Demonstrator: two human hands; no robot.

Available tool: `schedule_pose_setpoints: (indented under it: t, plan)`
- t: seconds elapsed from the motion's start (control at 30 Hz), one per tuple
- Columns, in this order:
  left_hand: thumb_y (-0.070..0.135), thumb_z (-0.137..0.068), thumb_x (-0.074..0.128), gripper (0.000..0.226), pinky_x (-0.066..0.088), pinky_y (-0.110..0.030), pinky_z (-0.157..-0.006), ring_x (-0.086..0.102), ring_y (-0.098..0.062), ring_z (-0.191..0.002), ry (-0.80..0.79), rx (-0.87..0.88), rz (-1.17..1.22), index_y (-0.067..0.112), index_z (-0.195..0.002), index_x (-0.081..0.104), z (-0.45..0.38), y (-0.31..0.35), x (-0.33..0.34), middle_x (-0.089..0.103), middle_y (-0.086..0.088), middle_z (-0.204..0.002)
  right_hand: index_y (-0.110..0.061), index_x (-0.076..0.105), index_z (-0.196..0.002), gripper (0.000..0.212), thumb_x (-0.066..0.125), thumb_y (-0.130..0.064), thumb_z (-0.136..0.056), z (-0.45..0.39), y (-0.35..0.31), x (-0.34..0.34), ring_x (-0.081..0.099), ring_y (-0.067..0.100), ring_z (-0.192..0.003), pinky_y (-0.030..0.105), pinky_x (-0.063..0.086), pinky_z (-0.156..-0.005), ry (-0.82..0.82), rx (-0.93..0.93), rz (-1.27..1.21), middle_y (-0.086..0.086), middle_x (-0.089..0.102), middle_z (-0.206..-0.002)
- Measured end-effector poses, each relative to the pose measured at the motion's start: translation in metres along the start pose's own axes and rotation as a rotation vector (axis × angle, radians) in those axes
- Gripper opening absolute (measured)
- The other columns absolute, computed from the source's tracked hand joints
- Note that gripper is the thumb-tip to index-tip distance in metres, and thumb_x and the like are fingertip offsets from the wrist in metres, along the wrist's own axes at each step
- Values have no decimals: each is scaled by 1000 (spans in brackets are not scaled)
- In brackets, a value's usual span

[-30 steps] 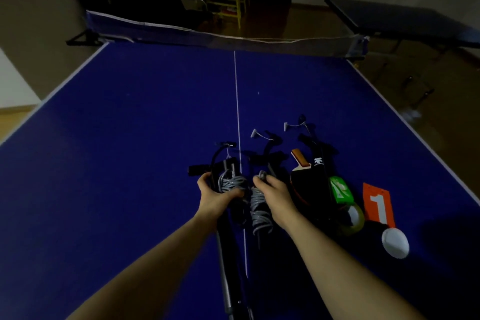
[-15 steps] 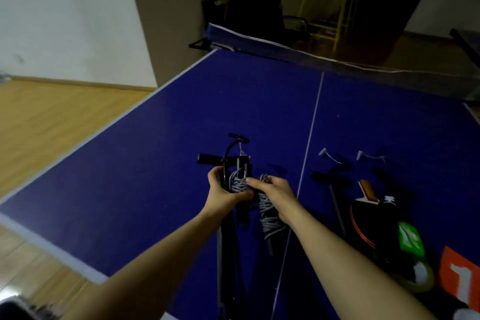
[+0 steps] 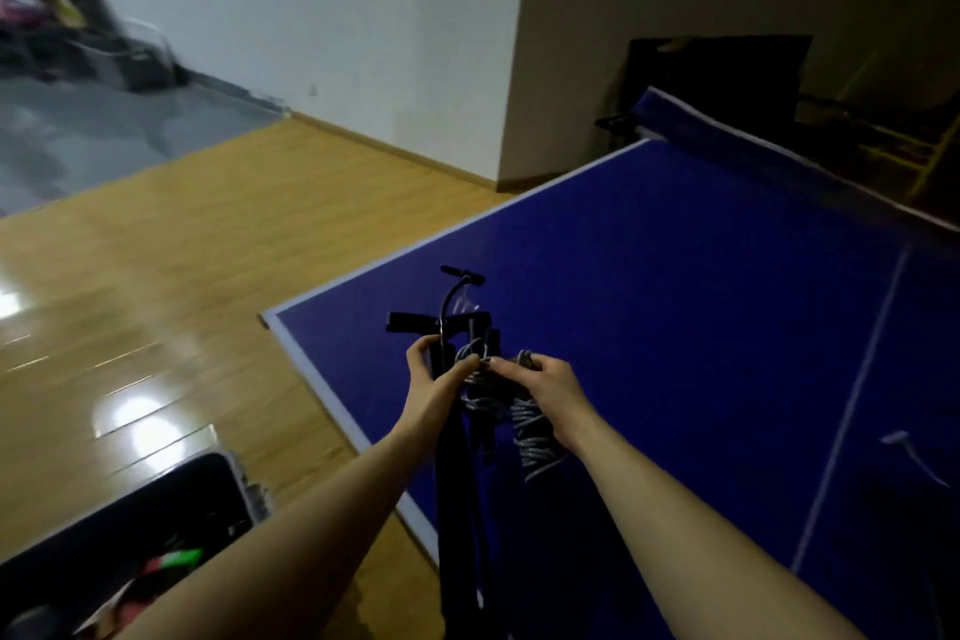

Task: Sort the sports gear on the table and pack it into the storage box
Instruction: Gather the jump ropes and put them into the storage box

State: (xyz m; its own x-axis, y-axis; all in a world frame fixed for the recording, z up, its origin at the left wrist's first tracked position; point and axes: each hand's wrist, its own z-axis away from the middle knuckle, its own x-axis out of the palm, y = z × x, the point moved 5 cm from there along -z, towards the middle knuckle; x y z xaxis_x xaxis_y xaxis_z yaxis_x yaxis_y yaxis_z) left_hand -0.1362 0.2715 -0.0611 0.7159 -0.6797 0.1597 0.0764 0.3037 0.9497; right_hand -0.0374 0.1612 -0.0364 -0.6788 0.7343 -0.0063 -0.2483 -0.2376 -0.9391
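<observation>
- We see the black pump [image 3: 457, 431] held upright above the near left corner of the blue table [image 3: 701, 286], its T-handle at 12 o'clock, its barrel running down toward 6.
- A grey rope [image 3: 527, 431] is bundled against it, just at 3 o'clock of the barrel.
- Our left hand [image 3: 434, 379] is curled round the pump's upper barrel; our right hand [image 3: 545, 390] is wrapped on the rope coils, thumb touching the left fingers.
- The storage box [image 3: 156, 525] stands on the floor at 8 o'clock, already holding some gear.
- We judge the step to be carrying this bundle to the box; next we would swing it left and lower it in, minding the long barrel.
- A cord end [image 3: 901, 442] lies on the table at 3 o'clock.
</observation>
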Motion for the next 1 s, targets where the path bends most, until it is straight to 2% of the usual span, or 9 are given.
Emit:
schedule_pose_setpoints:
  t: [0.13, 0.27, 0.33, 0.4, 0.53, 0.6, 0.77, 0.9, 1.0]
  plan:
    - [32, -86, 67, 51, 52, -48, -90, 56, -32, -111, 106, -44, 7, 39, -122, 31, -28, 7, -98, 46, -13, -130, -3, 68, -98, 25, 75, -16, -78, -35, -3, 100, 70, 20, -83, 22, 55, -69, -108, 2, 124, 9, 73, -91]
    - [28, -95, 56, 31, 53, -43, -84, 61, -32, -106, 209, -52, 91, 32, -117, 36, -55, 20, -189, 54, -17, -124, 0, 66, -98, 25, 75, -11, -77, -69, -5, 195, 69, 25, -88, 32, 54, -76, -165, 3, 173, 14, 71, -96]
    - [26, -98, 50, 28, 54, -39, -78, 64, -27, -96, 281, -66, 109, 29, -121, 34, -59, 24, -227, 57, -13, -116, -1, 66, -94, 19, 73, -8, -78, -81, -3, 236, 68, 27, -87, 36, 54, -77, -213, 16, 180, 15, 70, -94]
    - [24, -99, 48, 30, 53, -32, -68, 62, -19, -85, 373, -75, 87, 26, -125, 33, -61, 25, -263, 56, -8, -110, -3, 66, -91, 16, 74, -7, -78, -90, 2, 272, 67, 25, -84, 35, 54, -76, -249, 17, 203, 13, 70, -90]
    - [23, -99, 47, 31, 51, -31, -64, 62, -23, -87, 472, -114, 145, 30, -126, 34, -58, 14, -319, 54, -8, -109, -12, 66, -89, 13, 74, -11, -78, -105, 17, 331, 68, 20, -85, 31, 54, -75, -355, 54, 282, 4, 70, -89]
    - [24, -100, 45, 31, 52, -32, -67, 60, -21, -91, 571, -97, 123, 28, -128, 35, -52, 7, -347, 52, -5, -112, -12, 66, -91, 16, 74, -12, -78, -112, 27, 360, 68, 20, -87, 30, 54, -75, -422, 61, 324, 2, 70, -90]
    - [28, -101, 40, 26, 49, -47, -93, 55, -29, -109, 826, -155, 27, 29, -126, 35, -33, -31, -412, 48, -12, -128, -8, 64, -93, 22, 76, -10, -74, -111, 63, 427, 64, 17, -85, 27, 50, -73, -514, 14, 430, 4, 68, -90]
    - [30, -101, 39, 27, 45, -46, -97, 50, -29, -110, 982, -223, 37, 30, -127, 33, -23, -63, -459, 42, -13, -131, -10, 64, -93, 23, 77, -9, -74, -113, 107, 470, 64, 16, -86, 23, 50, -71, -541, 48, 455, 2, 68, -89]
    - [30, -101, 38, 28, 46, -42, -89, 51, -28, -105, 1080, -254, 92, 30, -128, 32, -19, -95, -495, 41, -14, -133, -15, 62, -86, 20, 76, -8, -74, -122, 142, 496, 62, 12, -79, 19, 48, -67, -535, 58, 504, 0, 66, -84]
